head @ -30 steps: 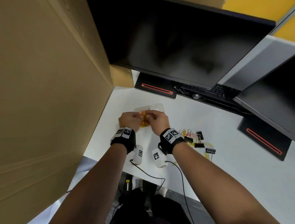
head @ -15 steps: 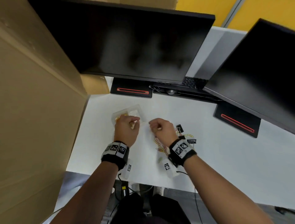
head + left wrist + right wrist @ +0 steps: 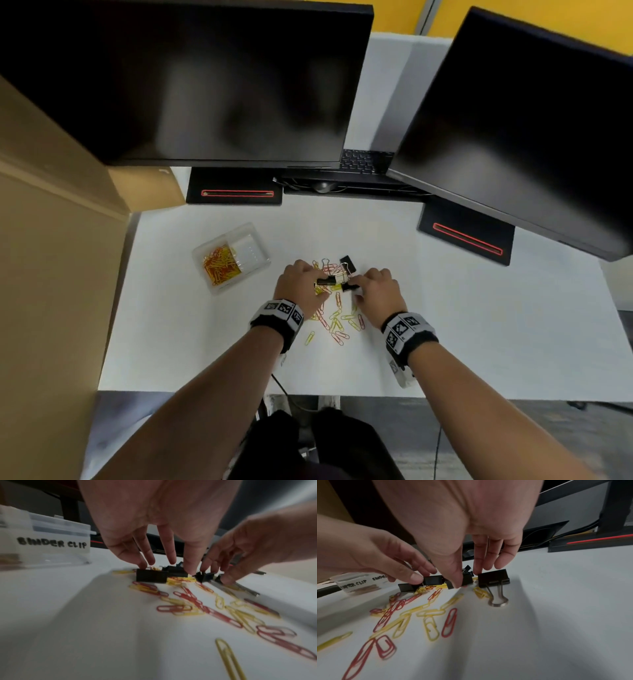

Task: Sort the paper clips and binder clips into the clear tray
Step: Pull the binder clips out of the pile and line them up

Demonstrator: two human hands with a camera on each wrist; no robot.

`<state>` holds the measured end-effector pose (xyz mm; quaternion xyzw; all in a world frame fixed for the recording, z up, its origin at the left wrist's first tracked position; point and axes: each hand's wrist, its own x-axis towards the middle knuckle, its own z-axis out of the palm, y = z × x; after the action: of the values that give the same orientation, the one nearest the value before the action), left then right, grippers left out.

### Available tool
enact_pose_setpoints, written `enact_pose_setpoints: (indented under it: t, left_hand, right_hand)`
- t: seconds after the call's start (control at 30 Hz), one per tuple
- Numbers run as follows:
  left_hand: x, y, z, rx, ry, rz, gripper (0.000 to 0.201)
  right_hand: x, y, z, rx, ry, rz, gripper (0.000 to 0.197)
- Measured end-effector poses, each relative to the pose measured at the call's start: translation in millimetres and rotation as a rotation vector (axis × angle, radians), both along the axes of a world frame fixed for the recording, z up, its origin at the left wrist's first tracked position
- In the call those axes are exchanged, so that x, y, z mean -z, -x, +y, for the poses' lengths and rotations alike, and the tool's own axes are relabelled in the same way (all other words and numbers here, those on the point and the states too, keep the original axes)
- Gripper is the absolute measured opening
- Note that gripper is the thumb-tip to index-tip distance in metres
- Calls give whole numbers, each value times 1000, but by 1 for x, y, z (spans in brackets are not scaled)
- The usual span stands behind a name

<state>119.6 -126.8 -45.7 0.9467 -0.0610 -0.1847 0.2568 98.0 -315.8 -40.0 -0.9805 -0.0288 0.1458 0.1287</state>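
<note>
**Black binder clips come next, and each hand has one**

Black binder clips point(image 3: 337, 279) sit at the far edge of a loose scatter of red and yellow paper clips point(image 3: 337, 323) on the white tabletop point(image 3: 479, 325). Both hands work there: the left hand point(image 3: 301, 287) pinches one black clip between thumb and fingers, and the right hand point(image 3: 376, 291) pinches another just beside it.

To do this well, I judge each clip should be lifted straight up, so its wire handles do not drag paper clips along. Check for snagged ones before carrying it to the clear tray point(image 3: 263, 255), which stands well apart to the left.

Only the head view shows that tray from above: paper clips fill one compartment, the other looks bare. Only the left wrist view reads the tray's "BINDER CLIP" label point(image 3: 51, 543) clearly. Only the right wrist view shows a third black clip point(image 3: 494, 578) lying untouched, its silver handles flat on the tabletop.
</note>
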Motion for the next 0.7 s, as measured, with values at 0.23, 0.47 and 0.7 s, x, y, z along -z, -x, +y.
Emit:
enact_pose_setpoints:
  t: [0.23,0.47,0.7]
  left_hand:
    - [7,0,-3,17,-52,-108,21]
    - [5,-3,-4,45,-50,-85,19]
    - [-11,-7,3,26,101,-104,17]
  right_hand:
    - [4,1,-4,-48,-14,-33,20]
    - [2,6,-10,-138,-68,-80,12]
    - [-10,-15,-32,36,-284,-166,10]
